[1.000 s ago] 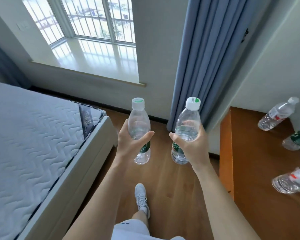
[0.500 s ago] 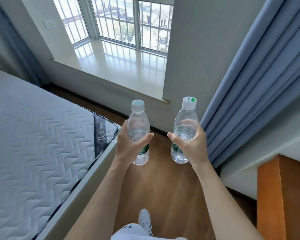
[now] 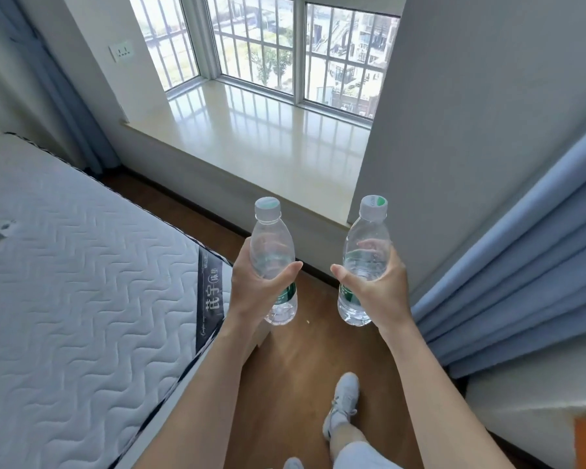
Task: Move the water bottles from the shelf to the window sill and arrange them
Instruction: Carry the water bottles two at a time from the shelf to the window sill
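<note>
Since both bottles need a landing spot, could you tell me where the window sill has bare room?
The whole window sill looks bare, from the barred window frame to its front edge, between the socket wall and the right-hand wall. Nothing crowds it; the left hand and right hand each hold a bottle short of it.

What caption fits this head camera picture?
Each hand, left hand and right hand, carries a clear plastic water bottle toward the bare cream window sill.

Clear plastic bottles [image 3: 274, 262], glossy smooth window sill [image 3: 268, 143], quilted cloth mattress [image 3: 82, 282], wooden floor [image 3: 298, 360].
</note>
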Demonstrator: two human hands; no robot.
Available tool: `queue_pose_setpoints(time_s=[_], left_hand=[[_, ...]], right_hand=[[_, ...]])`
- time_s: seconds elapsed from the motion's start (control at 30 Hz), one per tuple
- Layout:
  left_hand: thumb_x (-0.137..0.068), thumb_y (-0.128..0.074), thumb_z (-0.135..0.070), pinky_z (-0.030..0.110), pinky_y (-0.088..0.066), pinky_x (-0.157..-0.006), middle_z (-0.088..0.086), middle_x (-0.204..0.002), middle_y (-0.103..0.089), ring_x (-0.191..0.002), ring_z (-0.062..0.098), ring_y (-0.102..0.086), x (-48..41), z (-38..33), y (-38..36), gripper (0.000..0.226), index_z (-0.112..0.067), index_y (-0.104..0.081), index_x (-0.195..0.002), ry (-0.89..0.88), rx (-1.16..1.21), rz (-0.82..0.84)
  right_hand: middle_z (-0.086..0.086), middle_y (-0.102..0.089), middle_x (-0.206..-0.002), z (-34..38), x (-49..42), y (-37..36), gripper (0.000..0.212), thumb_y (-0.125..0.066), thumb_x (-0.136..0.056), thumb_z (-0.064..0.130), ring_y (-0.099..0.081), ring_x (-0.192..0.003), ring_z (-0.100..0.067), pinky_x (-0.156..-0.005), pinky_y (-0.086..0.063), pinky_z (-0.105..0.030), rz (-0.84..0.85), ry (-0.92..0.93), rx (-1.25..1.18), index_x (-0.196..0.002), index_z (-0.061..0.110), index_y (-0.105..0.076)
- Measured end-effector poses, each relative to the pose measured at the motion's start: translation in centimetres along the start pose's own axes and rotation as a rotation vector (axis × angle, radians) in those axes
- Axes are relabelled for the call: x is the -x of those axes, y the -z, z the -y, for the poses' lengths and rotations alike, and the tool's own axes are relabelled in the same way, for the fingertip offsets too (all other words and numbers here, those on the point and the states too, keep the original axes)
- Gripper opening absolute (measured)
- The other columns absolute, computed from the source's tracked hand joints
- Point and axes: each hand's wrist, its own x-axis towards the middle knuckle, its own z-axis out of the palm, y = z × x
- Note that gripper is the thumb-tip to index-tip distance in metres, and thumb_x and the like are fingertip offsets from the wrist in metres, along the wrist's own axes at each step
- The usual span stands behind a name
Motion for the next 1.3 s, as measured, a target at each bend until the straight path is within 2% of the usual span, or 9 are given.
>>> queue_pose_setpoints(time_s=[0.2, 0.27, 0.43, 0.57, 0.73, 0.9, 1.0, 1.13, 1.3], left_hand=[[-0.070, -0.088, -0.019, 0.027, -0.057, -0.079, -0.003, -0.093, -0.069, -0.085, 0.008, -0.068, -8.0, 1.1, -3.0, 0.043, -0.028, -0.061, -0.102, 0.011, -0.029, -0.069], [-0.068, -0.087, -0.027, 0.023, -0.057, -0.077, -0.007, -0.093, -0.069, -0.087, 0.006, -0.068, -11.3, 1.2, -4.4, 0.043, -0.033, -0.060, -0.101, -0.003, -0.057, -0.091], [-0.073, -0.086, -0.016, 0.010, -0.052, -0.069, -0.010, -0.092, -0.067, -0.084, -0.006, -0.066, -19.6, 1.0, -8.2, 0.044, -0.033, -0.057, -0.101, -0.005, -0.113, -0.131], [-0.072, -0.086, -0.015, 0.007, -0.051, -0.069, -0.011, -0.092, -0.066, -0.083, -0.009, -0.065, -24.7, 0.9, -10.1, 0.046, -0.035, -0.055, -0.099, 0.000, -0.138, -0.213], [-0.071, -0.087, -0.016, 0.009, -0.051, -0.072, -0.014, -0.093, -0.066, -0.085, -0.007, -0.066, -28.5, 1.6, -10.3, 0.047, -0.036, -0.056, -0.101, 0.011, -0.156, -0.308], [-0.062, -0.083, -0.048, 0.018, -0.055, -0.077, -0.010, -0.098, -0.068, -0.093, 0.006, -0.067, -31.3, 3.0, -8.5, 0.053, -0.028, -0.061, -0.106, 0.053, -0.156, -0.418], [-0.060, -0.077, -0.055, 0.017, -0.054, -0.077, -0.007, -0.101, -0.068, -0.097, 0.009, -0.066, -32.9, 4.0, -6.9, 0.059, -0.028, -0.059, -0.110, 0.080, -0.175, -0.484], [-0.066, -0.082, -0.042, 0.012, -0.051, -0.076, -0.009, -0.101, -0.067, -0.095, 0.002, -0.064, -36.2, 5.5, -4.3, 0.052, -0.026, -0.060, -0.110, 0.122, -0.169, -0.575], [-0.076, -0.084, -0.012, -0.001, -0.042, -0.073, -0.026, -0.099, -0.057, -0.094, -0.019, -0.055, -42.2, 6.7, 0.9, 0.051, -0.042, -0.050, -0.101, 0.101, -0.183, -0.679]], right_hand=[[0.003, -0.071, -0.101, -1.1, -9.8, -1.8, 0.066, -0.087, -0.053, 0.051, -0.071, -0.090, -0.014, -0.082, -0.061, -0.042, 0.039, 0.015, -0.011, -0.107, 0.026, -0.059], [0.004, -0.071, -0.101, -1.4, -13.8, -2.2, 0.065, -0.088, -0.054, 0.050, -0.072, -0.090, -0.015, -0.082, -0.061, -0.042, 0.064, 0.028, -0.015, -0.107, 0.027, -0.059], [0.008, -0.069, -0.102, -1.7, -24.0, -3.2, 0.059, -0.094, -0.062, 0.032, -0.072, -0.089, -0.013, -0.082, -0.061, -0.040, 0.151, 0.061, -0.008, -0.109, 0.029, -0.059], [0.007, -0.069, -0.102, -1.4, -30.7, -4.2, 0.063, -0.088, -0.055, 0.049, -0.072, -0.088, -0.015, -0.079, -0.062, -0.044, 0.242, 0.075, -0.006, -0.107, 0.034, -0.057], [0.006, -0.069, -0.101, -1.3, -36.4, -7.1, 0.062, -0.088, -0.052, 0.052, -0.072, -0.090, -0.019, -0.083, -0.059, -0.049, 0.315, 0.086, -0.056, -0.103, 0.038, -0.057], [0.004, -0.069, -0.099, -1.2, -40.0, -11.7, 0.059, -0.090, -0.054, 0.049, -0.071, -0.090, -0.021, -0.084, -0.057, -0.051, 0.431, 0.112, -0.086, -0.101, 0.038, -0.057], [0.004, -0.070, -0.097, -1.2, -41.5, -15.0, 0.060, -0.088, -0.054, 0.052, -0.071, -0.088, -0.020, -0.082, -0.058, -0.050, 0.498, 0.142, -0.085, -0.102, 0.036, -0.057], [0.009, -0.070, -0.094, -1.0, -44.0, -20.2, 0.058, -0.089, -0.055, 0.050, -0.072, -0.088, -0.018, -0.082, -0.058, -0.051, 0.572, 0.158, -0.088, -0.101, 0.037, -0.057], [0.012, -0.070, -0.092, 0.5, -48.2, -28.7, 0.055, -0.090, -0.055, 0.047, -0.072, -0.088, -0.016, -0.085, -0.057, -0.050, 0.662, 0.168, -0.088, -0.099, 0.038, -0.058]])
